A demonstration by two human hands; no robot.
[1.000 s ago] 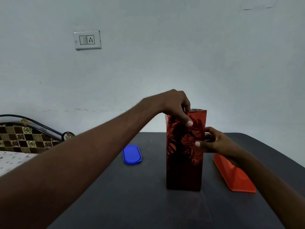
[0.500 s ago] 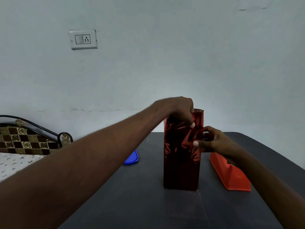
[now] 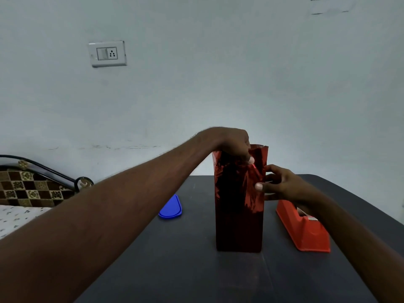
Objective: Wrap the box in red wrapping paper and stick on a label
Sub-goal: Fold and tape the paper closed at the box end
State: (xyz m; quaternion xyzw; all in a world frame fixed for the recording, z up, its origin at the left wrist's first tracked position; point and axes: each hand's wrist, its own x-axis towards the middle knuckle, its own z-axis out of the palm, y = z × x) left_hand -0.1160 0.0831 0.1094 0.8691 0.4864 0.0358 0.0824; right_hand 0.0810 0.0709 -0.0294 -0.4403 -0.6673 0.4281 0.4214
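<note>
At the far left a bed with a black curved metal rail and a brown checked cover sits beside the dark table, and higher up on the pale wall a white switch and socket plate is mounted. Moving right, the person's left forearm reaches diagonally across the table from the lower left corner, passing over part of a flat blue lid that lies on the tabletop, left of the box and apart from it. The left hand comes down on the top left corner of the box, its fingers curled together and its thumb pressed against the front, pinching the loose upper edge of the red wrapping paper. The box stands upright near the middle of the table, its sides covered in the shiny, creased red paper (the paper's top rim rises open above the hand and is not folded down). On the box's right edge the right hand grips the paper about a third of the way down, thumb flat on the front face and the other fingers curled around the side, clamped on the wrap. Just right of the box, behind that wrist, a red tape dispenser rests on the table with pale tape showing at its top.
</note>
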